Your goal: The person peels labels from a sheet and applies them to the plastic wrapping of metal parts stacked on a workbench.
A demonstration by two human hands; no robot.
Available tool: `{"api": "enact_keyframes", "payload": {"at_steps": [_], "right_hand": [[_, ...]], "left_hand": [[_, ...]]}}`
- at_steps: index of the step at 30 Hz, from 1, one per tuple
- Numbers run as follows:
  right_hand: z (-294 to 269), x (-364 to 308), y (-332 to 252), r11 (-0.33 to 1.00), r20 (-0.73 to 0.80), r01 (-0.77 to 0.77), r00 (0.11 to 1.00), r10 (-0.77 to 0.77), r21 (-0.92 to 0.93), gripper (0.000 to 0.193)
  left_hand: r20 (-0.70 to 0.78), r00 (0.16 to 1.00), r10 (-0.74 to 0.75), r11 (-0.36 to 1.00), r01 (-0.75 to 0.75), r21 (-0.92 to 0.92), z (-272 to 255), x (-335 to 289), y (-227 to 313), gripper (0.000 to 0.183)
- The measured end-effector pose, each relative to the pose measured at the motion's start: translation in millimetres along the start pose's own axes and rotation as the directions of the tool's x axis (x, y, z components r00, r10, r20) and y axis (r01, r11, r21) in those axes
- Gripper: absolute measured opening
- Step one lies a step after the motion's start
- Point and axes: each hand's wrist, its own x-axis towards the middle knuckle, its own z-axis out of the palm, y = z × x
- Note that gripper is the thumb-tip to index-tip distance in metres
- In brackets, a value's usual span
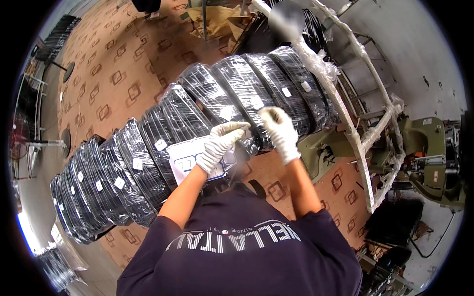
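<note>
A long row of black coils (173, 118), wrapped in clear film, runs across in front of me. Small white labels (138, 163) are stuck on several of them. My left hand (217, 147), in a white glove, is over the row with thumb and forefinger pinched together; what is between the tips is too small to name. Beneath that hand and wrist is a white sheet with blue-outlined labels (180, 157). My right hand (280, 130), also gloved, is raised over the coils' near side, right of the left hand. Its fingers are curled closed, and their contents are hidden.
On the right stands a metal frame wrapped in film (353, 133), close to the row's end. Green machinery (429, 158) stands beyond it. Patterned brown flooring (116, 76) stretches behind the coils. More coils (54, 269) lie at the lower left.
</note>
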Motion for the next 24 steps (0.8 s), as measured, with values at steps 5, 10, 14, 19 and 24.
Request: {"api": "enact_keyframes", "payload": {"at_steps": [5,10,14,19,24], "right_hand": [[27.5,-35.8,12.5,0.986,0.015,0.132,0.991,-0.134,0.099,0.023],[40.1,-40.5,16.8,0.957,-0.103,0.291,0.952,-0.288,0.01,0.016],[45.5,-40.8,19.9,0.927,-0.116,0.259,0.965,-0.236,0.271,0.015],[46.8,-41.0,18.9,0.881,-0.123,0.273,0.962,-0.244,0.387,0.014],[54.8,-46.7,8.9,0.887,-0.314,0.461,0.837,-0.449,-0.038,0.011]], "left_hand": [[0.029,0.991,0.13,0.992,-0.13,0.004,-8.2,5.9,-16.8,0.023],[0.042,0.992,0.121,0.992,-0.123,0.037,-6.9,3.2,-14.9,0.026],[0.064,0.989,0.135,0.99,-0.137,0.026,-8.4,-2.0,-18.9,0.03],[0.074,0.979,0.192,0.977,-0.198,0.084,-4.5,-8.6,-20.9,0.034],[0.073,0.989,0.126,0.991,-0.13,0.042,-4.6,-14.6,-19.8,0.043]]}}
